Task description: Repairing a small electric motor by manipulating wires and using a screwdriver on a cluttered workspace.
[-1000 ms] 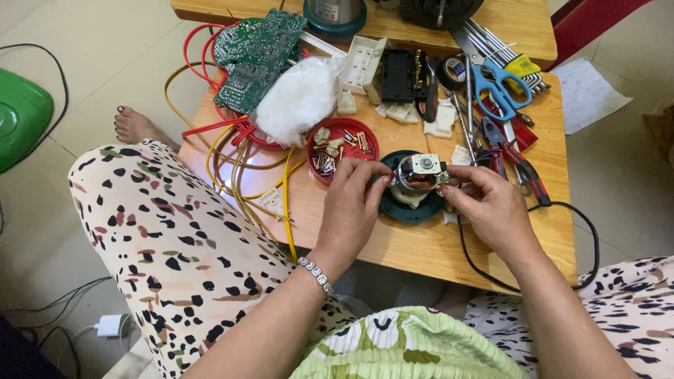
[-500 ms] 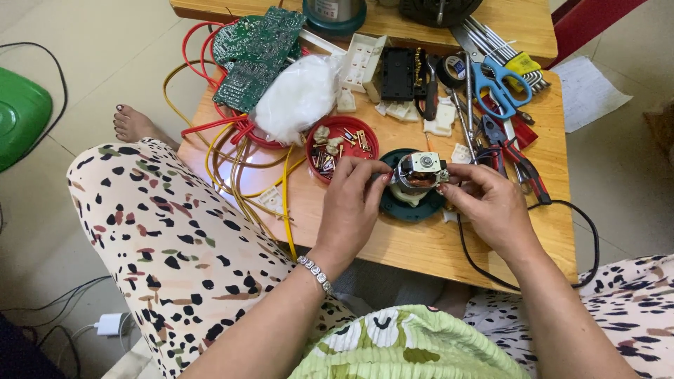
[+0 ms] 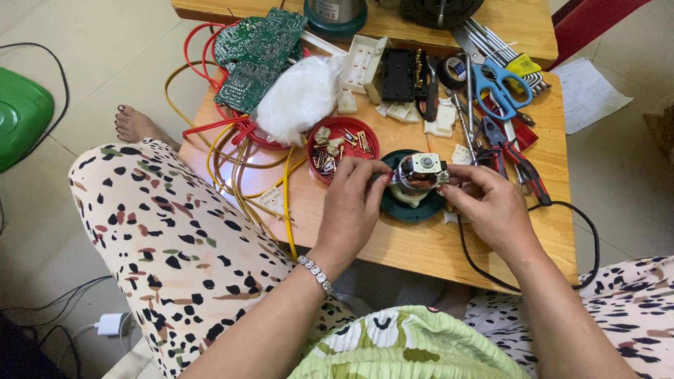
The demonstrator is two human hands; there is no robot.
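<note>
The small motor (image 3: 420, 177) stands upright on a round green base (image 3: 413, 205) near the desk (image 3: 421, 245) front edge. The left hand (image 3: 354, 203) pinches it from nine o'clock, the right hand (image 3: 491, 209) from three o'clock, equally near. Fingers hide the motor's sides and lower body.

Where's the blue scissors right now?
In the head view, the blue scissors lie at the far right of the wooden table, beside the black tape roll and above the red-handled pliers.
</note>
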